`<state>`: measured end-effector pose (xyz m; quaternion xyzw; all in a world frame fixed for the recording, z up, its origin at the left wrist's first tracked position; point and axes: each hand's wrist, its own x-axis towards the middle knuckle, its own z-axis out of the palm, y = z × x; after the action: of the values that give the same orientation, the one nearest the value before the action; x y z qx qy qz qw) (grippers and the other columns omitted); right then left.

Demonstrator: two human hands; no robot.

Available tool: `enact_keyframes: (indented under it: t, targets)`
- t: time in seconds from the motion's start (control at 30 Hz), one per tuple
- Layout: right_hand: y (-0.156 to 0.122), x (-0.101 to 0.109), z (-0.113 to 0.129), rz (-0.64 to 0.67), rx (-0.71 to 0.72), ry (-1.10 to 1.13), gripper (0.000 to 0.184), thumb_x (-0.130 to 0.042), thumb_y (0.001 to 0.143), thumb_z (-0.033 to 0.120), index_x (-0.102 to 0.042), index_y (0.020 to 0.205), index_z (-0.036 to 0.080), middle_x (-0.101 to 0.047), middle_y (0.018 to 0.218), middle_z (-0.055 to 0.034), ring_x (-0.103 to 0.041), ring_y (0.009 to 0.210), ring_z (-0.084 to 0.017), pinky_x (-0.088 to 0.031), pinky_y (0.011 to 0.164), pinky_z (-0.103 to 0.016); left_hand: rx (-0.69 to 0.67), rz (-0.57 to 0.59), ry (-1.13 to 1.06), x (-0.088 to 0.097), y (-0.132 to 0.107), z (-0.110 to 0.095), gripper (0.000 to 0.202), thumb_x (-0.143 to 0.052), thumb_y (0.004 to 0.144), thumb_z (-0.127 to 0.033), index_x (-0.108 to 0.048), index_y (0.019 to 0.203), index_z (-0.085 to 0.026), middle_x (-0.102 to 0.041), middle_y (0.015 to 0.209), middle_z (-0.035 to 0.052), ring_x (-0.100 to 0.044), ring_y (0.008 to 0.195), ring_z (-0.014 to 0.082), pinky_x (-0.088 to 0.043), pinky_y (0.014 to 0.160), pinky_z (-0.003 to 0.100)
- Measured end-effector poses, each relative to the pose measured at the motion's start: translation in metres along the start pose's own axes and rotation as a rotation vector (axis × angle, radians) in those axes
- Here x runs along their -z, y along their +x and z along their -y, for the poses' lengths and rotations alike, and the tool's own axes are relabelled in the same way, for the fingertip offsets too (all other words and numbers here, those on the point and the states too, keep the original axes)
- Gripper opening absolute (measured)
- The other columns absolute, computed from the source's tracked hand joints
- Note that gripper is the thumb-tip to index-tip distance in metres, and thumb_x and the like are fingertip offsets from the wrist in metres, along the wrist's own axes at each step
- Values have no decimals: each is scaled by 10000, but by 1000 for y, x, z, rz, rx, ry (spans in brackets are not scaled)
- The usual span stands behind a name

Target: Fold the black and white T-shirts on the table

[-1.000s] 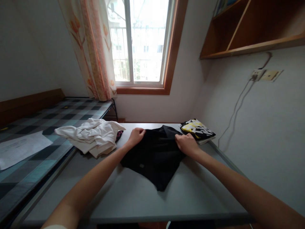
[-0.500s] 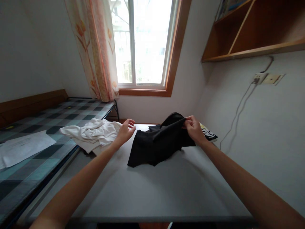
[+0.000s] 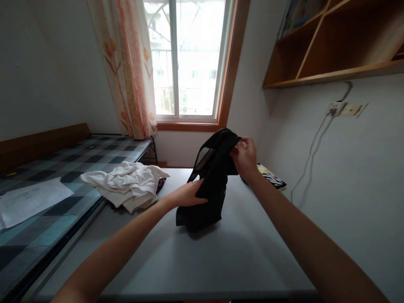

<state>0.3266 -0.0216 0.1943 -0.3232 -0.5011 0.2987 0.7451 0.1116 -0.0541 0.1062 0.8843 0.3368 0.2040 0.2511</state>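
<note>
A black garment is raised over the white table, its lower end at or just above the surface; its exact kind is unclear. My right hand pinches its upper right edge, lifting that end highest. My left hand is at the garment's left side, thumb in front of the cloth and fingertips partly hidden in the folds. An opening or loop shows in the cloth above the left hand. To the left, a crumpled white garment lies on the table, with a dark patterned cloth peeking out beside it.
The white table spans the front. A zebra-striped item with yellow lies at its far right. Left is a bed with a checked mattress and a paper sheet. A wooden shelf and a plugged-in cord are on the right wall.
My right hand has lifted the black garment higher and slightly left, so it hangs more upright. My left hand has moved right, from near the white garment onto the black one.
</note>
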Motion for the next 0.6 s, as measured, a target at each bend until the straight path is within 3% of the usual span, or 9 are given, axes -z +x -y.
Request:
enact_keyframes:
  t: [0.07,0.13,0.2,0.27,0.33,0.43,0.5,0.6]
  targets:
    - [16,20,0,-102,60,-140,313,-530,812,536,-371,892,278,-570,803,46,-628,706,-118,-508,584,-232,138,268,30,6,-9,15,337,-676,744,-312,-660,1068,-224,-687,628,-21,-655,524,190,-502,628,288]
    - [28,39,0,-201,82,-313,293,-447,848,548,-386,938,276,-558,804,24,-617,694,-129,-494,566,-241,207,350,70,13,-17,28,219,-668,734,-275,-704,946,-234,-650,537,-41,-612,435,158,-483,607,266]
    - [30,48,-2,-225,59,-456,304,-428,852,547,-412,963,265,-544,761,14,-591,647,-141,-474,538,-255,188,241,83,16,-20,33,305,-675,730,-301,-696,1029,-242,-720,709,4,-662,550,171,-493,675,281]
    - [20,42,-3,-143,10,-516,303,-467,834,537,-438,950,259,-522,692,21,-553,589,-146,-454,512,-263,119,105,22,13,-18,28,535,-692,725,-375,-599,1235,-242,-721,1017,78,-698,797,218,-501,779,321]
    - [1,22,-4,-4,-49,-475,287,-508,818,523,-447,922,263,-493,632,38,-518,542,-142,-437,489,-260,52,-20,-79,1,-10,15,828,-749,663,-446,-433,1395,-223,-596,1276,140,-623,1079,275,-468,921,378]
    - [-31,-17,2,198,-179,-248,270,-516,818,517,-420,895,276,-459,598,66,-499,502,-128,-423,459,-240,32,-278,-180,-29,7,-4,1108,-837,531,-457,-297,1454,-168,-421,1425,187,-412,1313,329,-332,1092,445]
    - [-43,-38,8,288,-219,-105,274,-527,814,514,-404,886,280,-462,601,74,-522,517,-126,-433,463,-230,78,-402,-249,-46,16,-10,978,-821,580,-407,-355,1406,-170,-455,1392,186,-440,1278,323,-357,1072,442]
    - [-41,-45,16,303,-172,-19,287,-541,814,514,-402,912,283,-519,657,71,-583,599,-129,-482,523,-235,162,-473,-345,-48,22,-7,376,-619,796,-312,-575,1141,-170,-650,1129,128,-581,1066,287,-453,940,427]
